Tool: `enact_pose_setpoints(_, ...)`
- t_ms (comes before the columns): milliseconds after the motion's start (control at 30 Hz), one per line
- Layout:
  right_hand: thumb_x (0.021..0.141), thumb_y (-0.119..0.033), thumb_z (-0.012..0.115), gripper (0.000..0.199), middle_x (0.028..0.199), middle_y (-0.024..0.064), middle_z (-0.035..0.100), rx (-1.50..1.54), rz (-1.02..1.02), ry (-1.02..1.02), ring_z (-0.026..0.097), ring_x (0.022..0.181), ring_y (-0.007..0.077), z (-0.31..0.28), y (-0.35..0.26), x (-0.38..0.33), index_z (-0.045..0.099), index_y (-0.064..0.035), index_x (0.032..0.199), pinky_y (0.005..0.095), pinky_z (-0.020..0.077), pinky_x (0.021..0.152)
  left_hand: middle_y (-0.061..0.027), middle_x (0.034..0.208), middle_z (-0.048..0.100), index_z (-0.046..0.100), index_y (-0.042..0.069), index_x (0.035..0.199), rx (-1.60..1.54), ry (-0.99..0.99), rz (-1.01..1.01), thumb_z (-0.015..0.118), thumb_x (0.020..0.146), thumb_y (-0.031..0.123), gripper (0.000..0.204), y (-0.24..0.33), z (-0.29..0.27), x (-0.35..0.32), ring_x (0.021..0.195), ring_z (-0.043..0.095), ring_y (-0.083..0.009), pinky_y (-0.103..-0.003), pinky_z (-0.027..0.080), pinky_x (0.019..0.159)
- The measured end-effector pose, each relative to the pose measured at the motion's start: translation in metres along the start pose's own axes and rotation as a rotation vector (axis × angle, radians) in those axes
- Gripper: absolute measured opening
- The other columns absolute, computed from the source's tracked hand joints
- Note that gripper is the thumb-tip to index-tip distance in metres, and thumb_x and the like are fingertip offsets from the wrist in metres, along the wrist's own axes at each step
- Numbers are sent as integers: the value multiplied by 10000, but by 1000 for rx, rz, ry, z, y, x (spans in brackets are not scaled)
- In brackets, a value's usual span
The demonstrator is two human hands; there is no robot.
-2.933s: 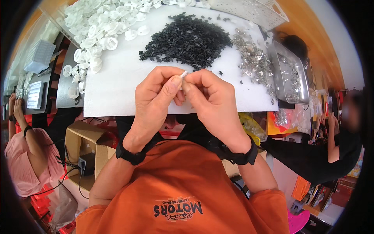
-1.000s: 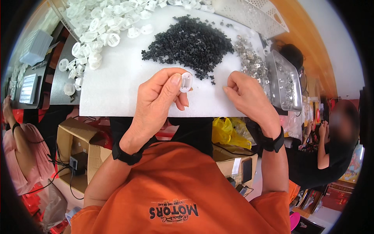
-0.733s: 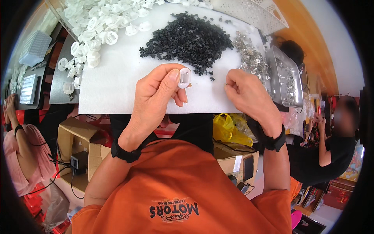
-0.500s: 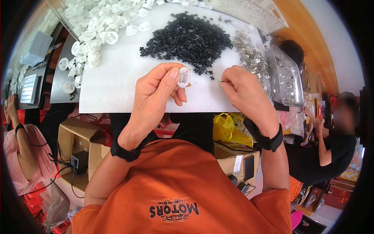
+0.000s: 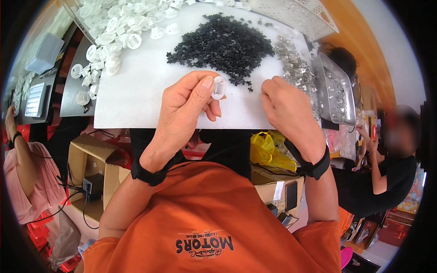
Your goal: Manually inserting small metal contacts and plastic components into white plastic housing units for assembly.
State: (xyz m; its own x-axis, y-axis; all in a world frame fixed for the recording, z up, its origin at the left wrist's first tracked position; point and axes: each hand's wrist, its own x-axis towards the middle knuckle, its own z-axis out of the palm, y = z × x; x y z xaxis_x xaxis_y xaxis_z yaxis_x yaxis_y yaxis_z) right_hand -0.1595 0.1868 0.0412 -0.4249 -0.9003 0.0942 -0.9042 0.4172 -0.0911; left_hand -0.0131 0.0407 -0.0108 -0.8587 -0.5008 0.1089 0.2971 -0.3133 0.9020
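Note:
My left hand [image 5: 189, 107] pinches a small white plastic cap [image 5: 219, 87] between thumb and fingers, held just above the white table sheet [image 5: 136, 95]. My right hand [image 5: 287, 109] is beside it to the right, fingers curled and pinched together at the tip; whether something small is in them I cannot tell. A heap of small black parts [image 5: 223, 43] lies just beyond both hands. A pile of small shiny metal pieces [image 5: 296, 68] sits to the right of the black heap.
Several white plastic caps [image 5: 118, 27] are heaped at the far left of the sheet. A metal tray [image 5: 339, 86] and a white basket [image 5: 296, 16] stand at the right. Cardboard boxes [image 5: 93, 173] sit under the table. Other people are at both sides.
My hands, joined together on the white cap earlier, came apart. The right hand went right toward the metal pieces and has drifted back toward the cap in my left hand.

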Motion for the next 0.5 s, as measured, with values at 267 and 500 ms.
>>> enact_pose_setpoints(267,831,-71,590,75,691,69,579,563,122,41,532,586,157,-2,-3,-2,590,4,821,291,418,539,-127,809,622,566,-39,1069,-9,-37,-90,408,987,273,359,2,-7,4,521,521,-106,-217,392,444)
enact_pose_setpoints(500,874,-96,600,122,727,-44,568,1225,199,-49,468,672,11,-23,-40,18,610,21,842,190,401,584,-73,753,585,574,-28,1055,-214,-92,-205,411,987,289,363,11,-8,5,497,503,-79,-201,371,420)
